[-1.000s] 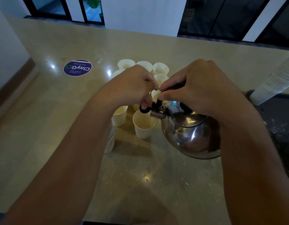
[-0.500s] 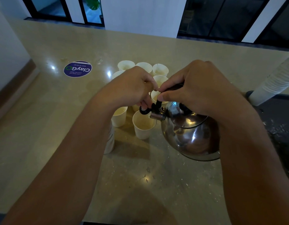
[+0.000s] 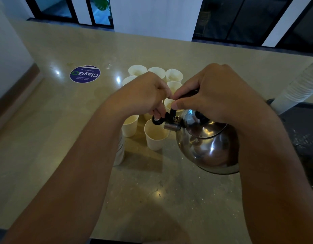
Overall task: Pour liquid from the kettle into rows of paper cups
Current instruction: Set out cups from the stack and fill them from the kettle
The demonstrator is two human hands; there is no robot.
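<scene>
My right hand (image 3: pixel 220 92) grips the shiny steel kettle's (image 3: pixel 206 143) black handle while my left hand (image 3: pixel 143 95) pinches its black spout cap (image 3: pixel 158 120), the white paper cups (image 3: pixel 155 134) at 12 o'clock.

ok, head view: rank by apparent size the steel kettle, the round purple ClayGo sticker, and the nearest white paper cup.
1. Shiny steel kettle, clearly largest.
2-3. Round purple ClayGo sticker and nearest white paper cup look alike; the sticker lies farther away, so unranked.

Round purple sticker (image 3: pixel 85 74) on beige counter (image 3: pixel 46 138); possibly plant (image 3: pixel 101 3) behind glass.
</scene>
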